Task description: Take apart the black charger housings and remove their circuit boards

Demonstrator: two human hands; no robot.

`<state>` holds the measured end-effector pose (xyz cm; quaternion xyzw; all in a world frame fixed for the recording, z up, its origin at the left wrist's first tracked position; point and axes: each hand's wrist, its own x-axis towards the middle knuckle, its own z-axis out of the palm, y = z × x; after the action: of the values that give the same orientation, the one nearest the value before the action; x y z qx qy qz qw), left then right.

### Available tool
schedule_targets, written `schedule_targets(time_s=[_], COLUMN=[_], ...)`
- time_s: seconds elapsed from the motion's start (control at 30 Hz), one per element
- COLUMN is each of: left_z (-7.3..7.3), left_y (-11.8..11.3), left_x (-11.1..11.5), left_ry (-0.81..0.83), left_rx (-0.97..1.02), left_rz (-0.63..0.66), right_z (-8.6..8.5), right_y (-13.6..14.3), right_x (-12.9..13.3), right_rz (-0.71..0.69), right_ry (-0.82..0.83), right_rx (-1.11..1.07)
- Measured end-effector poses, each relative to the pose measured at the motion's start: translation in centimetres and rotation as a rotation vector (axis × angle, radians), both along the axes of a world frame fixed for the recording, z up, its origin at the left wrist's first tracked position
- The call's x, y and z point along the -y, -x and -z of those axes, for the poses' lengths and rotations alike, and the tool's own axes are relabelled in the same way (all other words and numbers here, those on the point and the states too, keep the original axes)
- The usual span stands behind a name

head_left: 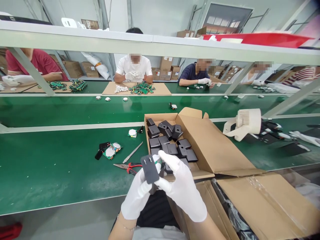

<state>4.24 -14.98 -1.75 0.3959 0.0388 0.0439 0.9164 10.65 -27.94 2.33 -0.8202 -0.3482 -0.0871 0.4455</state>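
Note:
A black plug housing [150,169] with two metal prongs is held up in front of me, over the bench's near edge. My left hand [136,196], in a white glove, is closed around its lower left side. My right hand [185,191], also gloved, curls round from the other side, its thumb against the housing and its fingertips at the far end. A bit of green circuit board shows behind the housing, partly hidden by the fingers. Left of my hands lie red-handled pliers [128,166], a thin metal tool [133,152] and circuit boards with white discs [111,151].
An open carton [200,174] of black housings [172,149] stands just beyond my hands. Another cardboard box [270,203] is at lower right. A white fan [247,121] stands on the right of the green bench [62,180]. Several co-workers sit across the conveyor [62,111].

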Motion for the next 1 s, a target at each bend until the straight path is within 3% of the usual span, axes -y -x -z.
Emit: schedule_targets(time_s=[0.1,0.23,0.37,0.47,0.73,1.0], left_z=[-0.3,-0.2,1.0,2.0,3.0,2.5], left_y=[0.3,0.9,0.9,0.5,0.5,0.5], left_x=[-1.1,-2.0,-2.6,-3.0,-3.3,-3.0], left_ry=[-0.258,-0.426,-0.788,-0.927,-1.001,-1.072], left_rx=[0.063,0.100,0.286,0.412,0.372,0.328], left_rz=[-0.031,-0.059,-0.117,-0.156,-0.116,-0.057], right_z=[0.3,0.0,0.0,0.7,2.4,2.3], right_y=[0.8,1.2,1.0,0.8,0.3,-0.2], right_x=[0.4,0.6,0.7,0.9,1.6,1.5], right_rz=[-0.106,-0.225,-0.315,-0.358,-0.380,-0.378], right_ry=[-0.040,-0.094,-0.166,-0.171,-0.114,-0.151], right_rx=[0.012,0.016,-0.007,-0.017,0.061,0.039])
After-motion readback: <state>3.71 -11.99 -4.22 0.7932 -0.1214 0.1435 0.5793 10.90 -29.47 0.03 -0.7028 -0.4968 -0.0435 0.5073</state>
